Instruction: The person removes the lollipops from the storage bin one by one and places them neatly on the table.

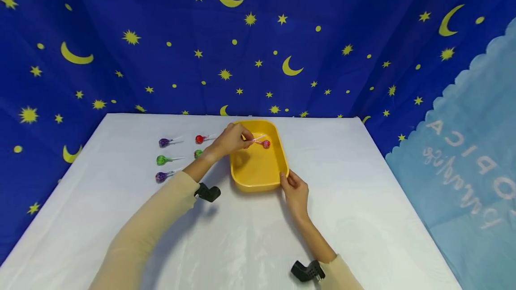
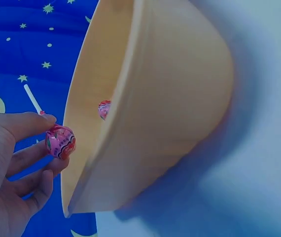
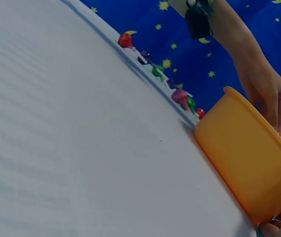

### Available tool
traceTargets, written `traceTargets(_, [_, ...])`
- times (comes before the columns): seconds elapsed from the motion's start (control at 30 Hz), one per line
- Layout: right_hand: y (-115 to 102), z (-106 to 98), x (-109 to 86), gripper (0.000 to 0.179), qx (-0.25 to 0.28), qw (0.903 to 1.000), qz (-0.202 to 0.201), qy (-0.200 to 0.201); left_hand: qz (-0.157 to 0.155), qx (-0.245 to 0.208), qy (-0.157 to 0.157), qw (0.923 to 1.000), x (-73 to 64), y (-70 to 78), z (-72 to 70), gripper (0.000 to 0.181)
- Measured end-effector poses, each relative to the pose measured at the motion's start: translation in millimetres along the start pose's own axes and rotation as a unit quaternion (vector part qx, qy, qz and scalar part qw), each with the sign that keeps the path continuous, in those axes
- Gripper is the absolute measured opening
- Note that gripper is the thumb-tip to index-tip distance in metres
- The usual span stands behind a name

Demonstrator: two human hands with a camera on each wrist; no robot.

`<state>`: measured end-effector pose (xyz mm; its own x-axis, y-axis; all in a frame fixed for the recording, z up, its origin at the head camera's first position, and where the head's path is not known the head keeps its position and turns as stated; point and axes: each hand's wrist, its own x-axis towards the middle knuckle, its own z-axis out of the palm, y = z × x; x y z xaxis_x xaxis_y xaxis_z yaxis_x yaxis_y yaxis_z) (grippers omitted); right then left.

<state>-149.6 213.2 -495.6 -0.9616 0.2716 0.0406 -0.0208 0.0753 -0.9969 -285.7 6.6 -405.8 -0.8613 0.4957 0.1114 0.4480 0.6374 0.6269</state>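
My left hand (image 1: 234, 138) is over the yellow tray (image 1: 258, 171). Between thumb and fingers it pinches a pink-wrapped lollipop (image 2: 60, 141), whose white stick points up and away in the left wrist view. A second pink lollipop (image 1: 266, 144) lies inside the tray, and its wrapped head (image 2: 104, 109) shows past the rim in the left wrist view. At the tray's near right corner, my right hand (image 1: 297, 194) grips the rim, thumb on top and fingers against the outer wall. Only its fingertips (image 3: 273, 228) appear in the right wrist view.
Left of the tray, several lollipops lie on the white table: purple (image 1: 164, 142), green (image 1: 161, 160), another purple (image 1: 161, 177) and red (image 1: 199, 139). A green one (image 1: 198, 153) is partly behind my left forearm. A blue curtain (image 1: 169, 21) with moons and stars hangs behind.
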Motion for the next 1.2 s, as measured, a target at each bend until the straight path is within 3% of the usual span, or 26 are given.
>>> traceTargets(0.37, [-1.3,0.2,-0.1,0.044,0.012,0.9999,-0.002,0.004,0.001,-0.016,0.000,0.9999,-19.4,0.5,-9.2,0.013])
traceTargets(0.63, [-29.7,2.0,-10.4,0.043,-0.001,0.9999,0.008,-0.012,0.015,-0.005,0.029,0.9994,-48.3,-7.0,-28.2,0.013])
traceTargets(0.77, [-32.3,1.0,-11.9,0.043,-0.001,0.9999,0.007,-0.012,0.010,0.006,0.041,0.9991,-58.1,-15.1,-35.6,0.014])
traceTargets(0.93, [-29.7,-0.2,-10.0,0.042,-0.005,0.9999,0.001,-0.011,-0.002,0.005,0.042,0.9991,-68.3,-23.4,-40.5,0.015])
traceTargets(1.2, [-0.3,-0.3,2.3,0.045,-0.006,0.9999,0.011,0.003,-0.019,0.021,0.050,0.9984,-84.2,-33.2,-41.1,0.014])
